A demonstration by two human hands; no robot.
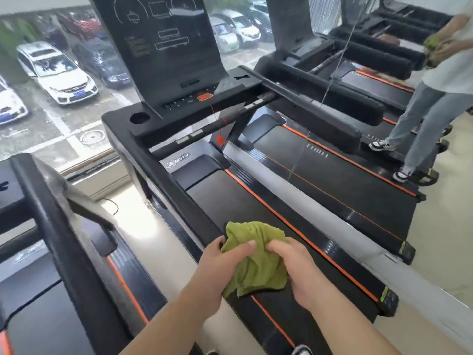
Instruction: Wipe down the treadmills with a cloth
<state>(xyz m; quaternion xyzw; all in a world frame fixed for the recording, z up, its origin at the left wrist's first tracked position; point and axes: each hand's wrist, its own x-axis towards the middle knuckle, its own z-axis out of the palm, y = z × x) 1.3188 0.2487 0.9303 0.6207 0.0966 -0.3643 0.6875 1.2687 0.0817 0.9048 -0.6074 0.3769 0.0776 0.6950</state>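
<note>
A crumpled green cloth (256,257) is held between both hands, low in the middle of the view, over the belt of the black treadmill (256,201) straight ahead. My left hand (225,262) grips the cloth's left side, close to the rear end of the treadmill's left handrail (163,175). My right hand (297,270) is shut on the cloth's right side. The treadmill has orange side stripes, a tall dark console (163,47) and an orange stop button (204,96) with a red safety cord.
Another treadmill's handrail (53,226) runs along my left. More treadmills (345,175) stand to the right. A second person (422,111) stands there, holding a green cloth. A window ahead overlooks parked cars.
</note>
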